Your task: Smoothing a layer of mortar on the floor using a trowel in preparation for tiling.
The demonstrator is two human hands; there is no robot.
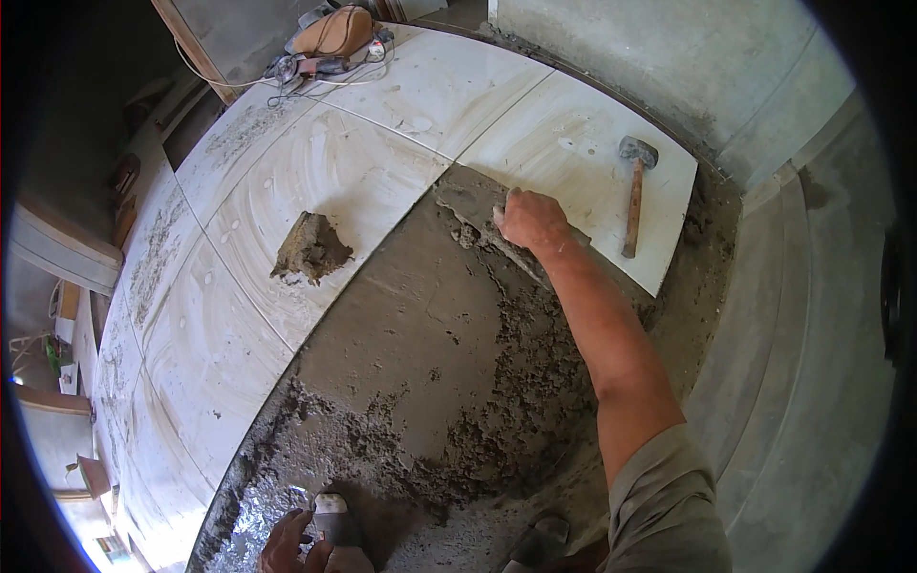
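My right hand (pixel 533 222) reaches forward with its fingers closed round a straight, mortar-caked flat tool (pixel 468 198) at the far edge of the wet mortar bed (pixel 401 315). Mortar hides most of that tool, so I cannot tell its exact kind. Loose, crumbly mortar lies under and beside my right forearm. At the lower edge my left hand (pixel 294 546) hangs beside a shoe, partly cut off, fingers apart and holding nothing visible. Pale, smeared floor tiles (pixel 363 172) border the bed on the left and far side.
A mallet (pixel 634 196) with a wooden handle lies on the right tile. A mortar-caked lump (pixel 312 250) sits on the left tiles. Farther back are a corded power tool (pixel 310 67) and a brown bag (pixel 334 31). A bare grey wall (pixel 669 67) rises behind.
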